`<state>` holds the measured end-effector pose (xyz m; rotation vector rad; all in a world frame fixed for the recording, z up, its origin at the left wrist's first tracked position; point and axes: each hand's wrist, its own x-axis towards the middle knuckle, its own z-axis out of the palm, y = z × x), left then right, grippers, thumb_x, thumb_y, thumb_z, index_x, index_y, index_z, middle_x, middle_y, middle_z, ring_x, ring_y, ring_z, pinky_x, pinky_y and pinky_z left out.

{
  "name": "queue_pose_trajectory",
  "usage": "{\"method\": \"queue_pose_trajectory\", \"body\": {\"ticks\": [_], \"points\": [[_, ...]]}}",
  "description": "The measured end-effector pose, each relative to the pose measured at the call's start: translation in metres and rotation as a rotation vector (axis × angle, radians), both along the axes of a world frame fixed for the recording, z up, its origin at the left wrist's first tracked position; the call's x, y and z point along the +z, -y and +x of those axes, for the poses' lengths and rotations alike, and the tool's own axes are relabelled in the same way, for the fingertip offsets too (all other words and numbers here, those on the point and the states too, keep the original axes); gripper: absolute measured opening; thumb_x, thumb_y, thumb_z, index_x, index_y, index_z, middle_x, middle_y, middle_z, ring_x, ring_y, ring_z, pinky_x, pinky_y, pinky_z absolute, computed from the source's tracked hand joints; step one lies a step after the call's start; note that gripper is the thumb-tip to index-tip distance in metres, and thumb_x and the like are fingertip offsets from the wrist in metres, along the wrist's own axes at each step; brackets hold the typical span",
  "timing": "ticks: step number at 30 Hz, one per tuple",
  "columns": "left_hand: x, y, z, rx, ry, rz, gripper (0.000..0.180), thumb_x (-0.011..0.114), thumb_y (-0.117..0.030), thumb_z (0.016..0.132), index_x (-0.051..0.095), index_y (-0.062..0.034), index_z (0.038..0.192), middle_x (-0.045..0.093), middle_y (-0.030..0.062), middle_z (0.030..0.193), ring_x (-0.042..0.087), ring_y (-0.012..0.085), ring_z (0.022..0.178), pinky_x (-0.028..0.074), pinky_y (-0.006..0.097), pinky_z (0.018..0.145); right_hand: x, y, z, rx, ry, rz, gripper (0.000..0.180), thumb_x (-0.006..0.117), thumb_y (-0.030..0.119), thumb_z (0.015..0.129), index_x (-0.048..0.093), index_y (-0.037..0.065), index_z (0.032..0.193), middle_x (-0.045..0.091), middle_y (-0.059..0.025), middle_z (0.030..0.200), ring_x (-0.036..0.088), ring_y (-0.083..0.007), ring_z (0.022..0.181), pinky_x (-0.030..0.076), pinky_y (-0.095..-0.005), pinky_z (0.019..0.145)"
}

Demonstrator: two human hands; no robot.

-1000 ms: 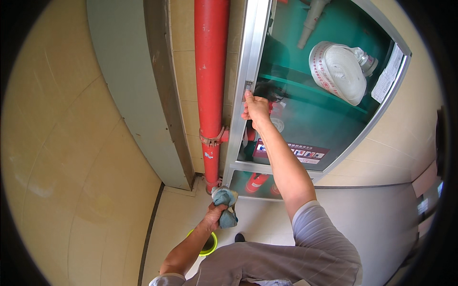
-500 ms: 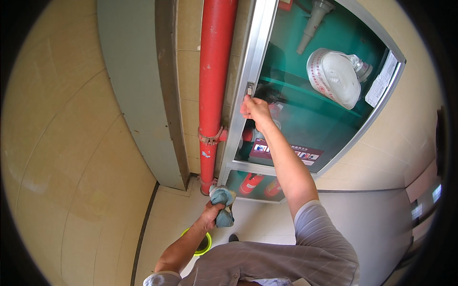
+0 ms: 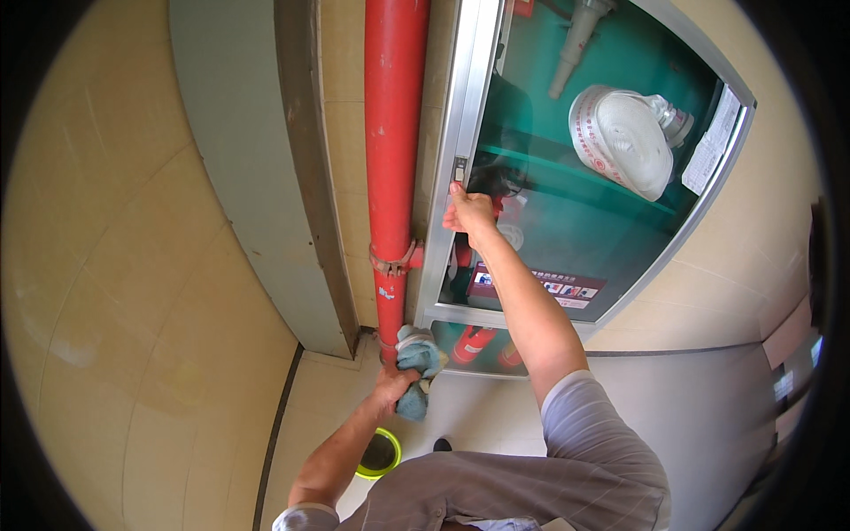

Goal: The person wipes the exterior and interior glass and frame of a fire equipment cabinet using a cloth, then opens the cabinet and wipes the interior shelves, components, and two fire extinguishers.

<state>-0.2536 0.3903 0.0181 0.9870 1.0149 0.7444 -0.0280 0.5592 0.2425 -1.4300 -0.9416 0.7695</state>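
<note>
A bunched grey-blue cloth (image 3: 420, 355) is gripped in my left hand (image 3: 392, 388), low beside the foot of the red pipe. My right hand (image 3: 469, 214) is raised to the silver-framed glass door (image 3: 531, 230) of a fire hose cabinet. Its thumb presses up against the small latch (image 3: 459, 170) on the left door frame, and the other fingers are curled in below. Behind the glass, a rolled white fire hose (image 3: 620, 142) and a grey nozzle (image 3: 577, 44) show against green. The lower part of the cabinet holds red fire extinguishers (image 3: 472, 343), partly hidden by my arm.
The thick red pipe (image 3: 395, 133) runs upright just left of the cabinet, with a clamp (image 3: 390, 261) joining a side branch. Further left stands a grey-green panel (image 3: 239, 159) beside a tiled wall (image 3: 97, 265). A yellow-green bucket (image 3: 395, 450) stands on the floor near my left forearm.
My right thumb has gone from bent to pointing up at the latch. The cloth, still in my left hand, is a little higher. More of the bucket shows.
</note>
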Motion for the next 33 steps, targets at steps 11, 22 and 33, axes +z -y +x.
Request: {"method": "queue_pose_trajectory", "body": {"ticks": [11,22,33], "points": [[0.2,-0.065,0.044,-0.137,-0.946,1.311,0.052,0.067,-0.009,0.068,0.059,-0.0091,0.118,0.034,0.0174,0.147,0.051,0.0403,0.118,0.05,0.045,0.095,0.044,0.024,0.034,0.207,0.077,0.034,0.047,0.063,0.046,0.092,0.066,-0.001,0.09,0.069,-0.0105,0.079,0.069,-0.0181,0.067,0.055,-0.0303,0.06],[0.23,-0.124,0.117,-0.165,-1.11,1.37,0.083,0.059,-0.01,0.075,0.023,0.0098,0.147,0.016,0.0273,0.157,0.05,0.0351,0.123,0.051,0.038,0.095,0.075,0.014,0.037,0.181,0.527,-0.103,0.054,0.07,0.044,0.087,0.064,-0.007,0.069,0.065,-0.0156,0.06,0.067,-0.0233,0.051,0.054,-0.0323,0.046],[0.228,-0.135,0.119,-0.134,-1.072,1.424,0.077,0.062,-0.011,0.073,0.034,0.0107,0.142,0.025,0.0285,0.154,0.054,0.033,0.117,0.054,0.039,0.089,0.076,0.01,0.025,0.022,0.839,-0.264,0.052,0.066,0.049,0.086,0.069,-0.001,0.072,0.068,-0.0181,0.066,0.069,-0.0286,0.058,0.056,-0.0411,0.065]]}}
